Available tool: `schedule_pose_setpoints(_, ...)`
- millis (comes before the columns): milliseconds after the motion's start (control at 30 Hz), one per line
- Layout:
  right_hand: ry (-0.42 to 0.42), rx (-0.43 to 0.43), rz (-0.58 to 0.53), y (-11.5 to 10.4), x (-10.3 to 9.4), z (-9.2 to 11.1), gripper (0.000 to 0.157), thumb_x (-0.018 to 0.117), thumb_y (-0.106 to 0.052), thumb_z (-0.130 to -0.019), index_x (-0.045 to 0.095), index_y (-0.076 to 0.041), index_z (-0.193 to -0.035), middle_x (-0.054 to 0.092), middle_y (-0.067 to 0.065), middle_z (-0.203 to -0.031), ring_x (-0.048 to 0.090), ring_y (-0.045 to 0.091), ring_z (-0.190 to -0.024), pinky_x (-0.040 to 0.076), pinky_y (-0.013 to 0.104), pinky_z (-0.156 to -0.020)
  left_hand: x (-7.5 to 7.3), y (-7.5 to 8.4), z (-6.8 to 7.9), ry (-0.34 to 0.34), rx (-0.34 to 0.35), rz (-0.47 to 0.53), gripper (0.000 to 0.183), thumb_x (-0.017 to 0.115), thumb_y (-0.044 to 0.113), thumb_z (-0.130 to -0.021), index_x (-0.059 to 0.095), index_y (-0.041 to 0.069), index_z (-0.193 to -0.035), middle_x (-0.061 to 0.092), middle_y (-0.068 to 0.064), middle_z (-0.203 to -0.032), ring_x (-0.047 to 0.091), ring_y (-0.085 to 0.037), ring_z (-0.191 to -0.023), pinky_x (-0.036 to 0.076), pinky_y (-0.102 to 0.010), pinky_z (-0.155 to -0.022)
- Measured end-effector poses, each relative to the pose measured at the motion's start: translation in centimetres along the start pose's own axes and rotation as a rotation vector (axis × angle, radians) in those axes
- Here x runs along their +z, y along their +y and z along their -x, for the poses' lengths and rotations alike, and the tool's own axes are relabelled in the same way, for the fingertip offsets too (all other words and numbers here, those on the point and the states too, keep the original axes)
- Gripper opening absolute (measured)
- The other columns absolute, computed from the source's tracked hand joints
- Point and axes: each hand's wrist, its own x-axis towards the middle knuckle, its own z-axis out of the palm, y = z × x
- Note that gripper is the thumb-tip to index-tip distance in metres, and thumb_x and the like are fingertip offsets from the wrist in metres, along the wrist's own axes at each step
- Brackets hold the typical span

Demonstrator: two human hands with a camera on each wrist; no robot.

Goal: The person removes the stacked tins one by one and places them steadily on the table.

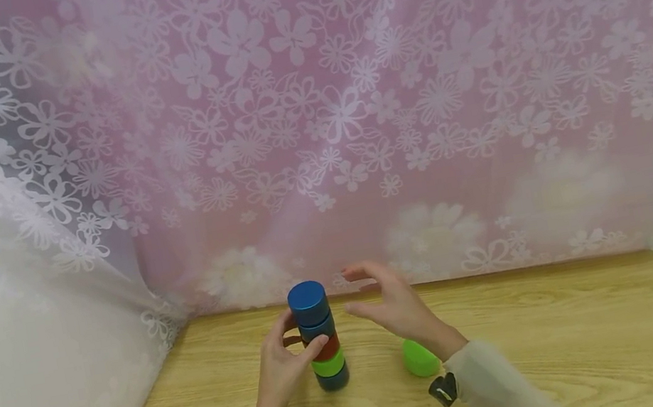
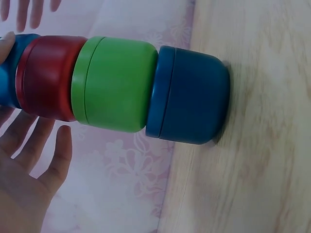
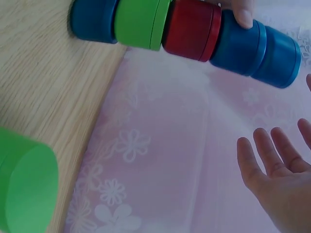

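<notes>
Five tins [image 1: 330, 363] already stand in one stack [image 1: 318, 329] on the worktop [image 1: 582, 333], with only a green container [image 1: 419, 359] seen off it, to the right, and the left hand [image 1: 281, 365] grips the stack's upper part while the empty right hand [image 1: 400, 305], fingers apart, hangs just right of its top.

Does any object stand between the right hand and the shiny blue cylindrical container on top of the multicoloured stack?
Nothing visible: only a gap separates the right hand from the top blue cylindrical container. The left hand grips the stack lower down.
</notes>
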Motion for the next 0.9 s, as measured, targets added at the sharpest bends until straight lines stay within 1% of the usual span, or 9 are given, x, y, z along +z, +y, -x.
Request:
schedule_pose_setpoints(133, -0.006, -0.007, -0.005, -0.2, 0.7, -0.2, 0.049, 0.079, -0.003, -0.088, 0.060, -0.005, -0.133, 0.062, 0.012, -0.131, 0.057, 0.032, -0.122, 0.048, 0.055, -0.100, 0.0, -0.1, 0.0, -0.003, 0.008, 0.016, 0.057, 0.084, 0.008, -0.085, 0.059, 0.001, -0.136, 0.067, -0.012, -0.122, 0.062, -0.031, -0.109, 0.056, -0.044, -0.087)
schedule_pose_setpoints(233, -0.016, -0.024, -0.014, -0.3, 1.2, -0.4, 0.050, 0.079, -0.003, -0.087, 0.060, -0.003, -0.133, 0.062, 0.013, -0.131, 0.057, 0.033, -0.122, 0.048, 0.056, -0.101, 0.0, -0.2, 0.0, -0.004, 0.005, 0.016, 0.057, 0.084, 0.008, -0.085, 0.059, 0.001, -0.136, 0.067, -0.012, -0.122, 0.062, -0.031, -0.109, 0.056, -0.041, -0.087)
schedule_pose_setpoints(367, -0.046, -0.048, -0.002, -0.5, 1.7, -0.6, 0.051, 0.080, -0.005, -0.088, 0.059, -0.002, -0.134, 0.062, 0.016, -0.131, 0.057, 0.033, -0.122, 0.049, 0.055, -0.100, -0.1, -0.3, 0.0, 0.001, 0.002, 0.004, 0.057, 0.084, 0.008, -0.085, 0.059, 0.001, -0.135, 0.067, -0.013, -0.122, 0.063, -0.030, -0.108, 0.057, -0.042, -0.087)
schedule_pose_setpoints(467, -0.054, -0.062, 0.004, -0.6, 2.0, -0.7, 0.052, 0.080, -0.005, -0.088, 0.058, -0.002, -0.135, 0.061, 0.017, -0.131, 0.058, 0.034, -0.122, 0.049, 0.055, -0.100, 0.0, -0.2, 0.0, 0.000, 0.013, -0.003, 0.056, 0.084, 0.009, -0.085, 0.059, 0.000, -0.135, 0.067, -0.014, -0.122, 0.063, -0.031, -0.108, 0.057, -0.042, -0.086)
schedule_pose_setpoints(633, -0.066, -0.077, -0.019, -0.8, 2.4, -1.0, 0.051, 0.080, -0.005, -0.088, 0.058, -0.002, -0.134, 0.062, 0.013, -0.130, 0.057, 0.032, -0.122, 0.048, 0.055, -0.101, 0.0, -0.2, 0.0, 0.001, 0.015, -0.004, 0.056, 0.084, 0.009, -0.085, 0.060, 0.000, -0.134, 0.068, -0.013, -0.121, 0.064, -0.031, -0.107, 0.058, -0.043, -0.085)
schedule_pose_setpoints(800, -0.077, -0.082, -0.040, -0.7, 2.7, -1.0, 0.050, 0.078, -0.006, -0.090, 0.058, -0.003, -0.135, 0.061, 0.013, -0.129, 0.060, 0.034, -0.120, 0.048, 0.059, -0.099, -0.1, -0.1, 0.0, 0.002, 0.020, 0.002, 0.056, 0.084, 0.008, -0.085, 0.060, 0.000, -0.134, 0.068, -0.012, -0.121, 0.063, -0.031, -0.108, 0.057, -0.040, -0.085)
schedule_pose_setpoints(900, -0.079, -0.083, -0.043, -0.7, 2.8, -1.0, 0.050, 0.078, -0.006, -0.090, 0.057, -0.003, -0.135, 0.061, 0.014, -0.129, 0.063, 0.034, -0.116, 0.049, 0.059, -0.098, 0.0, 0.0, 0.0, 0.000, 0.016, 0.008, 0.055, 0.084, 0.008, -0.085, 0.060, 0.001, -0.134, 0.068, -0.012, -0.121, 0.063, -0.031, -0.108, 0.057, -0.039, -0.085)
